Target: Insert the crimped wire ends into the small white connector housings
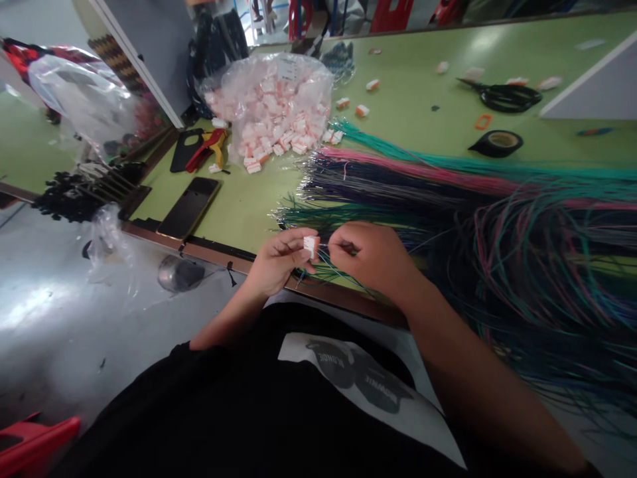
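Note:
My left hand (281, 262) grips a small white and orange connector (311, 247) between thumb and fingers, near the table's front edge. A few thin wires (338, 271) run from the connector's right side, under my right hand. My right hand (365, 252) is just right of the connector, its thumb and fingertips pinched together; whatever is between them is too small to make out. Behind and to the right lie long bundles of pink (423, 167), teal (398, 147) and dark wires (388, 186), their metal-tipped ends pointing left.
A clear bag of connectors (279, 106) stands at the back. A phone (190, 207) and a red and yellow tool (209, 149) lie left. Black scissors (507, 96), black tape (497, 142) and loose connectors lie back right. A white panel (597, 86) stands at right.

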Demonstrator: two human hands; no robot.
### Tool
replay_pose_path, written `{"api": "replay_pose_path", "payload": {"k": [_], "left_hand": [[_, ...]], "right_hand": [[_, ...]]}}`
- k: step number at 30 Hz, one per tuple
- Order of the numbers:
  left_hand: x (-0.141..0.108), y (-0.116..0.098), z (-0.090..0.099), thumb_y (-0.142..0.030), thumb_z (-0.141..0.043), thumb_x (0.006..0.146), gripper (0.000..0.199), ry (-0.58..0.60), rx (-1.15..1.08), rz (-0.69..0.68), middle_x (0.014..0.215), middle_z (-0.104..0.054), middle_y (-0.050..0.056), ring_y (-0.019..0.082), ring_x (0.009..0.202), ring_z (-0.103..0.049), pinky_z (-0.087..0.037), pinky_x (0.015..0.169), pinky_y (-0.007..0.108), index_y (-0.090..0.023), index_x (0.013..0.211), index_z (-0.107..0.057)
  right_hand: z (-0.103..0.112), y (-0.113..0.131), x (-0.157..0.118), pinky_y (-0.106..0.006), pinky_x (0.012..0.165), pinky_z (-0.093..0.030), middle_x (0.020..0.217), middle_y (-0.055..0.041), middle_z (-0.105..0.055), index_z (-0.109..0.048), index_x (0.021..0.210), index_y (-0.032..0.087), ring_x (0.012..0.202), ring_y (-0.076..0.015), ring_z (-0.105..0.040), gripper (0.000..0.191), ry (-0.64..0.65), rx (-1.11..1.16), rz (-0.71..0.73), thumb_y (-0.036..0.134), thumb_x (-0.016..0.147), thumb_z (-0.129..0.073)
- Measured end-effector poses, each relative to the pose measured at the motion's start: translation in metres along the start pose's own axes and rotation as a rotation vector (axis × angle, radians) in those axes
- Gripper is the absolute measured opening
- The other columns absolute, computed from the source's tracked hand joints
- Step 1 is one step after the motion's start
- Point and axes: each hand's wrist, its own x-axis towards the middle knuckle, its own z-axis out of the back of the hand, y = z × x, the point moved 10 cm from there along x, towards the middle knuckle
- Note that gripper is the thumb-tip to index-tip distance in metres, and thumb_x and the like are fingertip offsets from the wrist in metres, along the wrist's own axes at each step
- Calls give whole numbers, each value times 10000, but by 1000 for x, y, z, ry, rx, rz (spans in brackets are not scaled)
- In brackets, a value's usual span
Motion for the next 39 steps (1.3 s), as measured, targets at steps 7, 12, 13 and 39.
{"api": "replay_pose_path", "payload": {"k": [7,12,13,39], "left_hand": [[0,0,2,-235,-812,670,287,-20,63,-9,724,-694,-7,99,630,-649,-547,543,194,-180,935,-716],[-4,-2,2,-210,-805,660,274,-60,133,-36,713,-701,-14,97,623,-642,-540,540,195,-191,922,-727],[-5,-2,3,-196,-800,661,268,-71,152,-33,712,-705,-17,94,615,-640,-539,540,195,-195,919,-730],[-8,-7,4,-212,-823,629,258,-129,240,-17,692,-709,-16,104,584,-631,-560,571,233,-183,870,-736]], "right_hand": [[-2,-5,0,-269,595,-297,613,-7,-571,-541,591,198,601,-128,-477,107,15,-7,-60,199,695,-516],[-5,-5,0,-270,600,-296,621,-13,-580,-569,599,197,619,-135,-485,121,20,-64,-84,180,707,-515],[-5,-6,0,-270,599,-297,625,-13,-587,-579,606,196,618,-134,-487,130,26,-58,-81,177,716,-512],[-11,3,-3,-243,610,-315,709,-2,-659,-627,680,181,645,-109,-531,188,122,79,-32,161,817,-499]]}}
